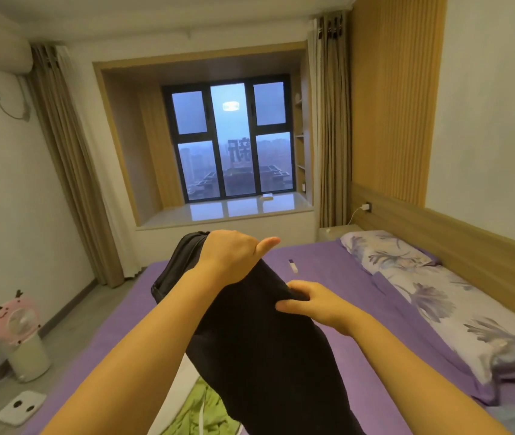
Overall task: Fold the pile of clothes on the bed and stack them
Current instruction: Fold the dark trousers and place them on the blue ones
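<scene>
1. Step in hand: folding one dark garment (262, 346), held up above the bed (337, 274).
2. My left hand (234, 255) grips its top, thumb out; my right hand (315, 304) pinches its edge at 3 o'clock.
3. Green garment (206, 409) waits at 6 o'clock.
4. Next, I judge: lay it on the bare purple sheet at 12 o'clock, short of the small white object (293, 265); quilt (457, 312) bounds 3 o'clock.

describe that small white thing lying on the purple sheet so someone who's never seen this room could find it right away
Start at the bed with the purple sheet below the window. Look just beyond the raised dark garment, left of the floral pillow. There lies a small white stick-shaped object with a dark tip, alone on bare sheet, the only small hard item among the fabrics; what it is cannot be told.
</scene>
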Available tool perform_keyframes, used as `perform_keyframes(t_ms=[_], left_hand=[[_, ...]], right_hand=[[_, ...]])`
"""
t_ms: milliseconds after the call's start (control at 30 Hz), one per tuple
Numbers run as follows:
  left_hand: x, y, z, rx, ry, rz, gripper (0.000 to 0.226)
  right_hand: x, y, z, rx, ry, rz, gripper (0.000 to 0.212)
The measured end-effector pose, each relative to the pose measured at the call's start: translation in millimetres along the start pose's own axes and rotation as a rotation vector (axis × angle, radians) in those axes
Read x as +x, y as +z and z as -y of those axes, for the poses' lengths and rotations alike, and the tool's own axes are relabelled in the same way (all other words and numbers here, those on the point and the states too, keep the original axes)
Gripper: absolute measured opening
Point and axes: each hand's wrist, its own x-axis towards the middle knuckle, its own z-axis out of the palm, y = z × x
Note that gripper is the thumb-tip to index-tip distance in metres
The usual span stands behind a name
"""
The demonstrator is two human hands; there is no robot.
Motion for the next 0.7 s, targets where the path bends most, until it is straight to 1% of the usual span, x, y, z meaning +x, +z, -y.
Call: perform_keyframes(t_ms=[33,100,167,267,367,433,500,533,600,700], left_hand=[[2,0,1,0.009,0.026,-0.007,0.072],[6,0,2,0.031,0.068,-0.029,0.071],[12,0,2,0.046,0.088,-0.037,0.072],[20,1,-2,0.077,0.086,-0.043,0.072],[27,2,-6,0.118,0.080,-0.032,0.071],[30,4,-9,0.145,0.067,-0.023,0.072],[32,5,-11,0.172,0.050,-0.012,0.073],[32,5,-11,0.177,0.038,-0.005,0.074],[33,6,-12,0.187,0.008,-0.002,0.073],[33,3,-10,0.191,-0.035,-0.022,0.073]], right_hand=[[-5,-6,-15,0.005,0.040,0.007,0.026],[-11,-15,-42,0.033,0.092,-0.002,0.031],[-11,-20,-62,0.079,0.113,-0.063,0.032],[-3,-24,-72,0.093,0.101,-0.158,0.023],[5,-27,-69,0.085,0.152,-0.132,0.022],[11,-32,-66,0.009,0.200,-0.084,0.021],[18,-37,-65,0.027,0.192,-0.072,0.014],[20,-39,-64,0.075,0.178,-0.073,0.015],[24,-45,-66,0.155,0.163,-0.080,0.031],[25,-53,-68,0.242,0.190,-0.069,0.045]])
